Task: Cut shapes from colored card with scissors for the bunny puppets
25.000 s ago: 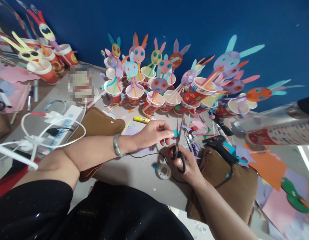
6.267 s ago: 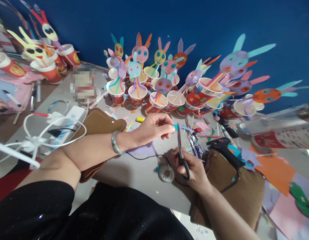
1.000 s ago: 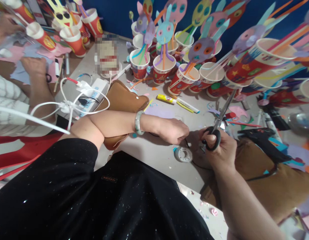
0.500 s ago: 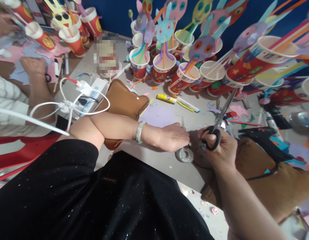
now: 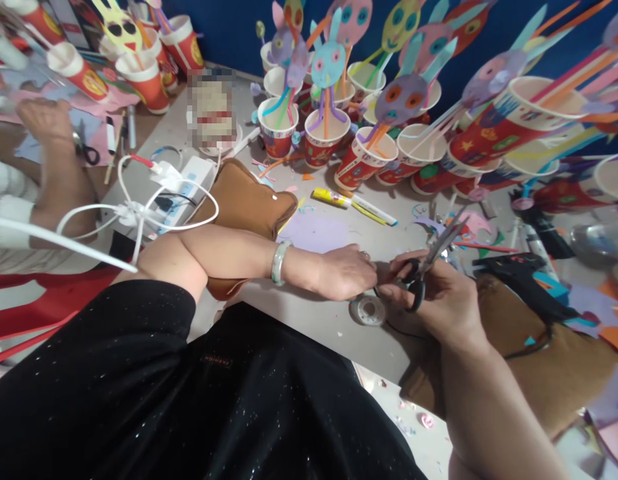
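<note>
My right hand (image 5: 446, 300) is closed around the black handles of a pair of scissors (image 5: 446, 243); the metal blades point up and away from me. My left hand (image 5: 347, 272), below a pale bangle (image 5: 279, 263), has its fingers curled in beside the right hand. Whatever those fingers pinch is hidden from view. Just below them a white tape roll (image 5: 371, 311) sits on the grey table (image 5: 309, 327). A sheet of lilac paper (image 5: 319, 228) lies beyond my left wrist.
Paper cups (image 5: 326, 137) with straw-and-paper animal figures line the back. Markers (image 5: 331, 197) lie before them. A brown cushion (image 5: 553, 353) is at right, another brown piece (image 5: 246, 200) at left, by a power strip (image 5: 193, 190) with white cables. Another person's hand (image 5: 46, 120) is far left.
My right hand has turned the scissors and brought its fingers closer to my left hand, which stays nearly in place. The other person's arm at the left has shifted.
</note>
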{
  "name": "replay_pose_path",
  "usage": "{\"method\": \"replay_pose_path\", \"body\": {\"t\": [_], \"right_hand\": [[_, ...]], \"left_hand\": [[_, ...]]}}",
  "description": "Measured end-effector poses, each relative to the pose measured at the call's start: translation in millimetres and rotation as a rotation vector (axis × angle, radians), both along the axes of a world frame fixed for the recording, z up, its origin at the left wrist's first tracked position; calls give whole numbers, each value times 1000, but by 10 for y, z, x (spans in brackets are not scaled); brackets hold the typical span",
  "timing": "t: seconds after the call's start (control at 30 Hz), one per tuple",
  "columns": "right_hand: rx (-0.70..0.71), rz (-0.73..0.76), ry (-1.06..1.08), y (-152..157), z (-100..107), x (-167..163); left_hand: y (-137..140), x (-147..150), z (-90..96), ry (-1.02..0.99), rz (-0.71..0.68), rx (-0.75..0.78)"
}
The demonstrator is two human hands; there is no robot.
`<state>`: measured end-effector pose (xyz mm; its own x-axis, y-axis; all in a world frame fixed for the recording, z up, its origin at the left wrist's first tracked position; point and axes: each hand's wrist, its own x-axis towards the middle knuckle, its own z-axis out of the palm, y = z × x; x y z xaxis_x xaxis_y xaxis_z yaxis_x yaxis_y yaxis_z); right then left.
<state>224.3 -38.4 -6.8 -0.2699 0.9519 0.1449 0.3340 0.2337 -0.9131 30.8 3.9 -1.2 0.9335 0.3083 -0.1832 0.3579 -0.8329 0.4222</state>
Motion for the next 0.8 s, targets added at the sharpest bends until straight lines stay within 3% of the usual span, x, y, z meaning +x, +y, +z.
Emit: {"method": "replay_pose_path", "body": {"t": [0.23,0.33,0.7,0.8], "right_hand": [[-150,126,-164,-2,-47,64],[-233,109,-126,-9,-63,20],[-322,-54,-43,0,-130,8],[-366,-78,12,-2,-109,-6]], "left_hand": [[103,-70,-107,-135,0,11],[124,-72,-118,-183,-23,-4],[3,-42,-279,-224,10,-27],[58,-22,-246,-218,34,-57]]}}
